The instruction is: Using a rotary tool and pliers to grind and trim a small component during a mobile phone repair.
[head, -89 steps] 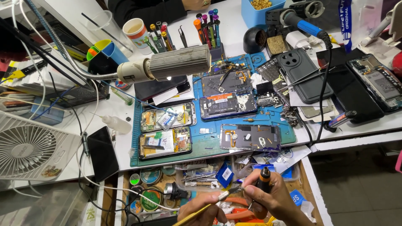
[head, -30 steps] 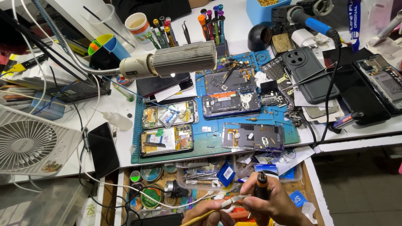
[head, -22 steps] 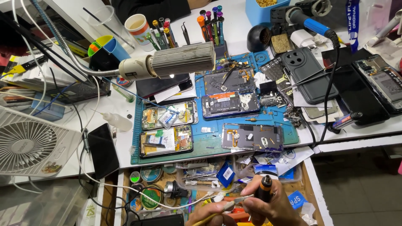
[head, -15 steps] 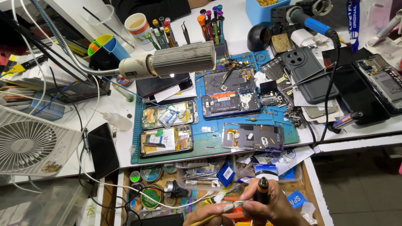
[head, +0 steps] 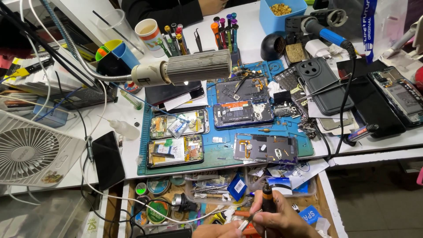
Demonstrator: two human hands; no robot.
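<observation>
Right hand point(head: 282, 216) fingers closed around 1 black pen-shaped screwdriver point(head: 267, 202), upright over the open drawer point(head: 328, 207). Left hand point(head: 216, 230) fingers pinch 1 thin metal tweezers point(head: 246, 220), touching the screwdriver's lower end.

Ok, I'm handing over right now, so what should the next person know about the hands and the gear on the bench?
Right hand: gripping a dark pen-shaped screwdriver upright over the open drawer.
Left hand: at the bottom edge, fingers holding a thin metal bit beside the screwdriver.
On the blue mat: several opened phones with their backs off; the nearest one lies just above the hands.
Done: phones are opened.
Left: the bit is not visibly seated in the screwdriver; no phone is being touched.
</observation>
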